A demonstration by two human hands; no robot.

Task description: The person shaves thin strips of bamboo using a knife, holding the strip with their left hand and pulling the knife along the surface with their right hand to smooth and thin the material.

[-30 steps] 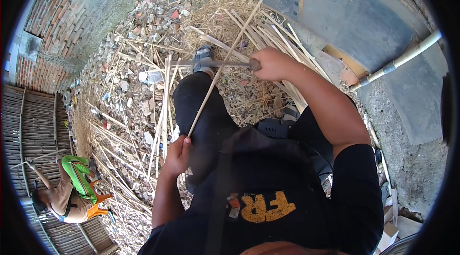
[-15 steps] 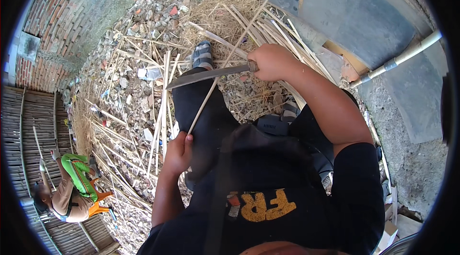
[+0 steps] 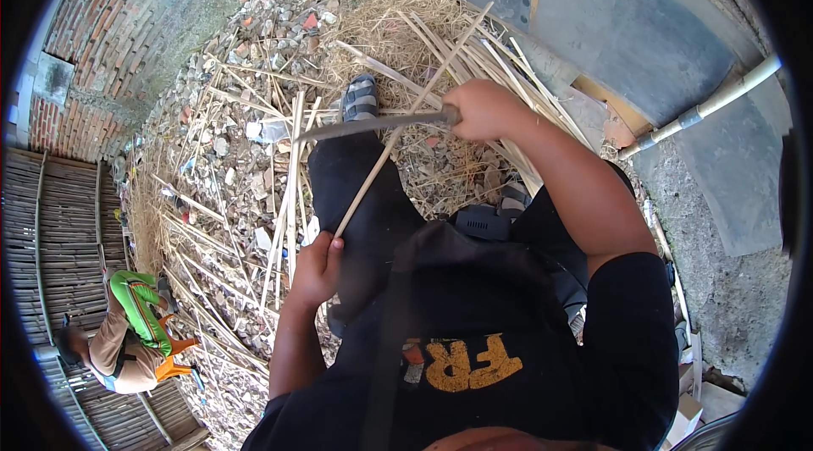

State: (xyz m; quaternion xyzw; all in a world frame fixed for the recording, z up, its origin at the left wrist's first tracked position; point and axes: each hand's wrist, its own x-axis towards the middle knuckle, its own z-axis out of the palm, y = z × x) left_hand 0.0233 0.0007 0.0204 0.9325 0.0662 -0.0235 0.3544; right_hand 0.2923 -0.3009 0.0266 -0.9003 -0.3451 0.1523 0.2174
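My left hand (image 3: 317, 268) is closed round the near end of a thin, pale bamboo strip (image 3: 369, 182), which slants up and away to the right over my thigh. In my right hand (image 3: 481, 110) is the handle of a machete (image 3: 373, 125). Its long dark blade points left and crosses the strip above my knee; whether the edge touches the strip I cannot tell. Beyond my right hand lies a bundle of split bamboo strips (image 3: 500, 61), and more strips (image 3: 293, 171) lie left of my leg.
Stony rubble (image 3: 246, 171) covers the ground, with a heap of pale shavings (image 3: 398, 15) ahead. Grey panels (image 3: 627, 23) and a pale pole (image 3: 703, 108) stand right. At far left a person (image 3: 127, 341) sits on an orange stool (image 3: 175, 358) beside a bamboo wall (image 3: 68, 239).
The machete blade has turned, showing a narrower side, and sits slightly higher along the strip. The strip's far end has shifted a little right. The seated person's arms have moved.
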